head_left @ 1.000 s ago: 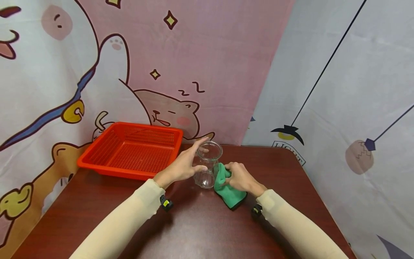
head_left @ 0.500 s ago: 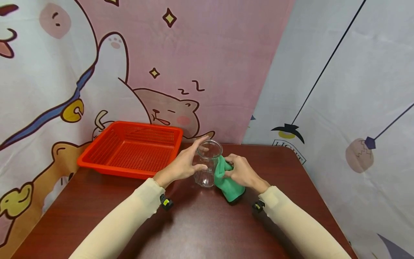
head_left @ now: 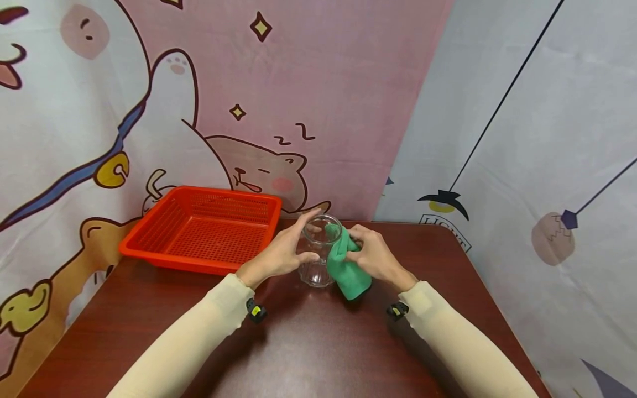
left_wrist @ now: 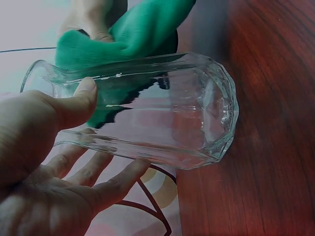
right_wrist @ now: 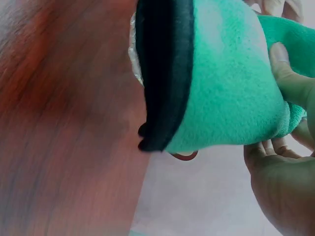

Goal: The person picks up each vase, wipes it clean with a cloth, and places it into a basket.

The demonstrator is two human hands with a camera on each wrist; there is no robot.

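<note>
1. The glass jar (head_left: pixel 318 257) stands upright on the surface (head_left: pixel 308 342), between the two hands, its open mouth up and its base resting on the dark red wood.
2. The left hand (head_left: pixel 281 255) grips the jar from its own side: the thumb lies on the near wall and the fingers reach round the far side by the rim. In the left wrist view the thumb (left_wrist: pixel 81 98) presses just under the flared lip and the fingers (left_wrist: pixel 113 179) curve along the glass (left_wrist: pixel 197 118).
3. The right hand (head_left: pixel 375 257) pinches a green cloth (head_left: pixel 345 268) in curled fingers and holds it against the jar's wall on its own side; the top fold of the cloth reaches up to the rim.
4. The cloth hangs from the right hand down the side of the jar; whether its lower end touches the surface cannot be told. The right wrist view shows the cloth (right_wrist: pixel 231 93) bunched in that hand, with a dark inner layer along its edge.
5. The two hands are close together, parted only by the jar and the cloth.
6. Beyond the left hand, well apart from the jar, an orange basket (head_left: pixel 149 243) with a perforated bottom sits on the surface.
7. Behind it all hang a pink cartoon curtain (head_left: pixel 318 83) and, beyond the right hand, a pale curtain (head_left: pixel 547 138).
</note>
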